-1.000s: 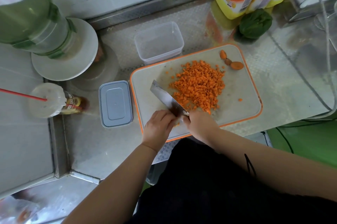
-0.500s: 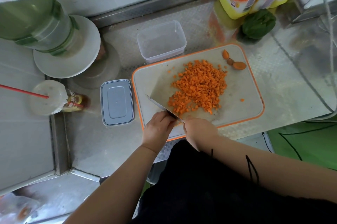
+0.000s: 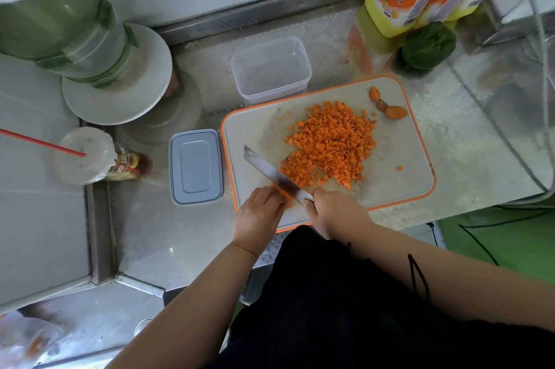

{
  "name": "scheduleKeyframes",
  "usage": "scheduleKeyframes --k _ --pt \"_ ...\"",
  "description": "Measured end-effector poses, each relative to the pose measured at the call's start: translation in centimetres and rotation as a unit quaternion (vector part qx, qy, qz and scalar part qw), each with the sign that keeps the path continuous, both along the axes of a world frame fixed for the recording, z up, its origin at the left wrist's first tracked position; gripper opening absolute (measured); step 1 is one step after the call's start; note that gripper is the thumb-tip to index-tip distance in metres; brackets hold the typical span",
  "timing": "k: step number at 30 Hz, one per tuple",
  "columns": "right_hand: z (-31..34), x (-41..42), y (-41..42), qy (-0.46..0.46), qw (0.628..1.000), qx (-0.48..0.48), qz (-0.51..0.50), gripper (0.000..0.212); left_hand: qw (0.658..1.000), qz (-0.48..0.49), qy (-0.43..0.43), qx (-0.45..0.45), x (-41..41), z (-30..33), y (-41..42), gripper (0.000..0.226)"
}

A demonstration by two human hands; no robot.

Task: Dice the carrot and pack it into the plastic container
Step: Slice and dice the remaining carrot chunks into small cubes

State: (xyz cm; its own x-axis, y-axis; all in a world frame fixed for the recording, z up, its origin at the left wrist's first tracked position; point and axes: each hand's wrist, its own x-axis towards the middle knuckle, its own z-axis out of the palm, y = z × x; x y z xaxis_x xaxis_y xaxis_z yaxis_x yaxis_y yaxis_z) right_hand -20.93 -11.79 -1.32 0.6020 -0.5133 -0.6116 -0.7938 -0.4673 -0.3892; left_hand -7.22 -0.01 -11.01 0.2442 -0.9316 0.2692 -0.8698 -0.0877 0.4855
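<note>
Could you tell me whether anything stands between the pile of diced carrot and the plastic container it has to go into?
Nothing visible does: the diced carrot lies on the cutting board, and the open plastic container stands just beyond the board's far edge.

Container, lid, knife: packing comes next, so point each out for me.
Container (image 3: 295, 47): head view, its far rim.
Lid (image 3: 195, 167): head view, its flat middle.
Knife (image 3: 267, 171): head view, mid-blade.

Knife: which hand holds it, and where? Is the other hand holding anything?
Right hand grips the knife by its handle, hidden in the fist. Left hand pins a small carrot piece under curled fingertips beside the blade.
</note>
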Motion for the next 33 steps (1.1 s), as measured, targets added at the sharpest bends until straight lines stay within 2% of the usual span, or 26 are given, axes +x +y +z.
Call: scheduleKeyframes --k 6,10,15,21,25,28,30,33 --pt "-1.6 0.4 1.1 0.044 0.998 0.001 0.036 0.02 1.0 -0.003 0.01 0.013 0.3 0.0 -0.3 0.02" --pt "-2.6 1.1 1.4 0.013 1.0 -0.017 0.013 0.024 1.0 -0.004 0.02 0.016 0.2 0.1 -0.2 0.022" --pt "-2.5 0.9 -0.4 -0.03 0.997 0.043 -0.064 0.031 1.0 -0.003 0.016 0.02 0.3 0.4 -0.1 0.017" --pt "-0.9 0.1 0.5 -0.006 1.0 0.021 -0.006 0.029 1.0 -0.003 0.003 0.021 0.2 0.3 0.7 0.016" --pt "-1.5 -0.1 1.3 0.015 1.0 0.022 0.005 0.024 1.0 -0.007 0.01 0.028 0.0 0.3 0.5 0.02" --pt "-2.4 0.7 2.0 0.02 0.999 -0.012 0.021 0.019 0.999 -0.004 0.021 0.032 0.0 0.1 0.5 0.02" --pt "-2.6 1.4 1.9 0.002 1.0 -0.015 0.011 0.023 0.999 -0.002 0.02 0.03 0.0 0.1 0.6 0.019" --pt "-2.8 2.0 0.6 -0.02 0.999 0.035 -0.036 0.028 1.0 -0.008 0.008 0.021 -0.1 0.2 0.5 0.019"
